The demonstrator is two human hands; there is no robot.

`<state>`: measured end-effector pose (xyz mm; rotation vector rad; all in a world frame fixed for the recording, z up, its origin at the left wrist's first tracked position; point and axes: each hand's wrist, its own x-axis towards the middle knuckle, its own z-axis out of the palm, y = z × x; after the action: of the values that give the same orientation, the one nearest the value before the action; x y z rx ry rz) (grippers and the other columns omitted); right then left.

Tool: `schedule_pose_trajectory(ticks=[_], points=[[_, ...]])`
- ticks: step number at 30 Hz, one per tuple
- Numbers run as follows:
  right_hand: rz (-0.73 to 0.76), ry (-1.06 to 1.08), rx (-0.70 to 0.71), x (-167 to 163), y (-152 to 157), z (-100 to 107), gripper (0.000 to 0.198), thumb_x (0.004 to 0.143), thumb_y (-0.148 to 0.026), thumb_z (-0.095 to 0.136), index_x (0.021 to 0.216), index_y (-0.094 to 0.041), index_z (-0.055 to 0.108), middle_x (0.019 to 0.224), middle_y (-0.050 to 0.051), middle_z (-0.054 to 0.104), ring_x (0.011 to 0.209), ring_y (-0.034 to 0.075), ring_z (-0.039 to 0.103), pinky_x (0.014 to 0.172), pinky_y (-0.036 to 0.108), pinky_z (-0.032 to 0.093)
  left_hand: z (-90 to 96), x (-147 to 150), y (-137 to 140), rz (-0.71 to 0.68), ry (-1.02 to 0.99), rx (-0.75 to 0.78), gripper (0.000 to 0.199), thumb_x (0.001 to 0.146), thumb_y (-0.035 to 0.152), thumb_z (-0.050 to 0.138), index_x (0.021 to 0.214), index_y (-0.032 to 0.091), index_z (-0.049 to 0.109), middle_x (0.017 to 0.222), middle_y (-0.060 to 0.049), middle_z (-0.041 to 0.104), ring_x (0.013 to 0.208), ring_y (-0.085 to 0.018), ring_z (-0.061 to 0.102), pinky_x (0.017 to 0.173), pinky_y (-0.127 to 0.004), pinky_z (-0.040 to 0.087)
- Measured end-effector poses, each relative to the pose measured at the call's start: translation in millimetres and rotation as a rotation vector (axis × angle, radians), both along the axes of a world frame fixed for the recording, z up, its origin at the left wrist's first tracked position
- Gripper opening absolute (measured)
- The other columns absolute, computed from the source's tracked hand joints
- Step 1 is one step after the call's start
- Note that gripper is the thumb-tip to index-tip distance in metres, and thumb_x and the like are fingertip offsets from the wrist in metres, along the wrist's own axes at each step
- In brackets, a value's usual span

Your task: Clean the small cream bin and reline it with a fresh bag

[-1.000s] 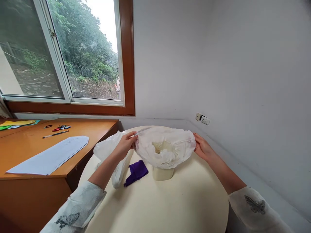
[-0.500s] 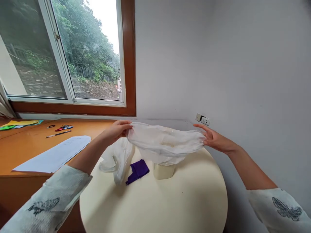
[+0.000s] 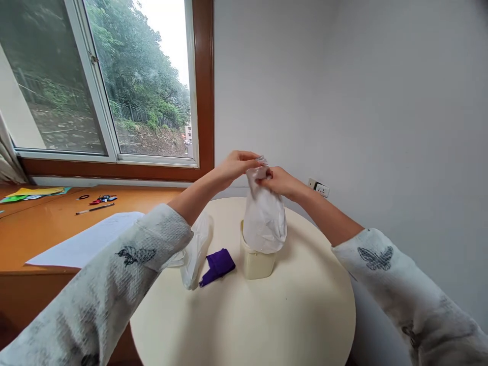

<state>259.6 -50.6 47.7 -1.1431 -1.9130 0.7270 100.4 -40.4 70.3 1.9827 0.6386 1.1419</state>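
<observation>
A white plastic bag (image 3: 266,218) hangs gathered at its top, its puffed lower part in the mouth of a small cream bin (image 3: 260,266). My left hand (image 3: 241,165) pinches the bunched top of the bag. Just below and to the right, my right hand (image 3: 280,182) has its fingers closed round the bag's neck. The bin stands upright on a round cream table (image 3: 244,320). Left of it lie a folded purple cloth-like piece (image 3: 218,266) and a second, clear-white plastic bag (image 3: 196,251), partly behind my left sleeve.
An orange-brown desk (image 3: 125,201) adjoins the table at the left. On it are white paper sheets (image 3: 82,244), a pen (image 3: 95,208), keys (image 3: 102,199) and coloured papers (image 3: 34,193). A wall with a socket (image 3: 322,189) stands behind, beside a window (image 3: 148,91).
My hands have come together from wide apart and risen. The white bag, stretched sideways between them before, is now gathered at the top, and its body hangs down into the bin's mouth.
</observation>
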Motion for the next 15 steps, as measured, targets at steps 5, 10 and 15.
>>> schedule_pose_trajectory(ticks=[5, 10, 15], points=[[-0.065, 0.161, 0.020, 4, 16, 12, 0.010, 0.066, -0.023, 0.059, 0.071, -0.014, 0.061, 0.064, 0.000, 0.058, 0.057, 0.011, 0.050, 0.052, 0.023, 0.039, -6.3, -8, -7, 0.070, -0.024, 0.172, 0.044, 0.071, 0.039, 0.063, 0.110, 0.018, 0.061, 0.104, -0.009, 0.062, 0.097, -0.022, 0.054, 0.086, -0.035, 0.039], [-0.082, 0.420, 0.004, 7, 27, 28, 0.005, 0.067, -0.014, 0.056, 0.070, -0.013, 0.059, 0.062, 0.001, 0.057, 0.053, 0.011, 0.052, 0.050, 0.023, 0.040, -51.3, -17, 5, 0.116, -0.131, 0.097, 0.104, 0.058, 0.046, 0.074, 0.139, 0.026, 0.012, 0.135, -0.016, 0.035, 0.127, -0.026, 0.030, 0.101, -0.042, 0.025], [0.031, 0.614, 0.081, -5, 31, 50, 0.006, 0.069, -0.007, 0.053, 0.067, -0.013, 0.055, 0.058, -0.002, 0.051, 0.050, 0.007, 0.048, 0.050, 0.020, 0.040, -95.0, -3, 8, 0.007, -0.032, 0.039, 0.136, 0.045, 0.042, 0.081, 0.137, 0.026, -0.018, 0.146, -0.017, 0.005, 0.135, -0.026, 0.008, 0.107, -0.045, 0.011]])
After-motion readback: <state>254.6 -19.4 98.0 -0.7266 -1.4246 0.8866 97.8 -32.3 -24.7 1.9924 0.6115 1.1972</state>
